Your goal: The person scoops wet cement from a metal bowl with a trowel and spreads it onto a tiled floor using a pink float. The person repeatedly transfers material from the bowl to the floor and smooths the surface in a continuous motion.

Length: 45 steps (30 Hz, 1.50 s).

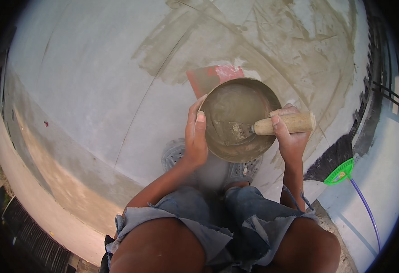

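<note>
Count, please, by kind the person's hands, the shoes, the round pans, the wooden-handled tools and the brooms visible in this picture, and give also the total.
Hands: 2 (left hand, right hand)
Shoes: 2
Round pan: 1
Wooden-handled tool: 1
Broom: 1
Total: 7

We see soft daylight across the floor (pixel 95 100), warmer light lower left, bowed edges, black corners, haze below centre.

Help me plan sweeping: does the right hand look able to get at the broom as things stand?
Probably not yet: the right hand is gripping a wooden-handled tool, though nothing visible blocks its way to the broom.
</note>
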{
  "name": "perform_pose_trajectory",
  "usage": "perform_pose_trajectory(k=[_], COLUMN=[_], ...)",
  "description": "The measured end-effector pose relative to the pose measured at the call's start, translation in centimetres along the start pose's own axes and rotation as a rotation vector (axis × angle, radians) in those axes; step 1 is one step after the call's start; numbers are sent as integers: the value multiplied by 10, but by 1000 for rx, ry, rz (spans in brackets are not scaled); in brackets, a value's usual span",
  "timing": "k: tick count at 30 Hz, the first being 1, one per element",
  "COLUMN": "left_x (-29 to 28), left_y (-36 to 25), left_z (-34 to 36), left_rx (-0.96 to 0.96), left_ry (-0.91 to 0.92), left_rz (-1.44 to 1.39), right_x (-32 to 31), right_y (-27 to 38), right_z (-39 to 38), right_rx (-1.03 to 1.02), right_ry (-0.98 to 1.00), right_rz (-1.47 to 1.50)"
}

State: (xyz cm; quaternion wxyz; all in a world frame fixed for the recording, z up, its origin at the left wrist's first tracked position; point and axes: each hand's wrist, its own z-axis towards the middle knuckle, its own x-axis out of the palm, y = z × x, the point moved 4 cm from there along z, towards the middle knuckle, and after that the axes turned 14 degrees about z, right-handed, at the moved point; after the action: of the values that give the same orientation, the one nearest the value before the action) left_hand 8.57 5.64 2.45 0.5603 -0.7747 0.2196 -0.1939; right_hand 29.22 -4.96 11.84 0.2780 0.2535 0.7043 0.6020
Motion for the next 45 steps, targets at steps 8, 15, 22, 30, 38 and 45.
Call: perform_pose_trajectory(k=[8, 15, 22, 30, 38, 45], left_x=[-1, 0, -3, -1, 0, 1], left_y=[7, 2, 3, 0, 0, 1], left_z=[0, -1, 0, 2, 1, -1], left_rx=[-22, -12, 1, -7, -15, -25], left_ry=[12, 43, 35, 44, 52, 54], left_rz=[11, 37, 52, 30, 57, -9], right_x=[-2, -4, 5, 6, 0, -5], right_y=[9, 16, 21, 21, 23, 25], right_z=[-6, -5, -5, -8, -3, -4], right_rx=[17, -2, -64, -64, -114, -50], right_ry=[49, 197, 230, 185, 121, 125], right_rz=[24, -117, -125, -166, -187, -181])
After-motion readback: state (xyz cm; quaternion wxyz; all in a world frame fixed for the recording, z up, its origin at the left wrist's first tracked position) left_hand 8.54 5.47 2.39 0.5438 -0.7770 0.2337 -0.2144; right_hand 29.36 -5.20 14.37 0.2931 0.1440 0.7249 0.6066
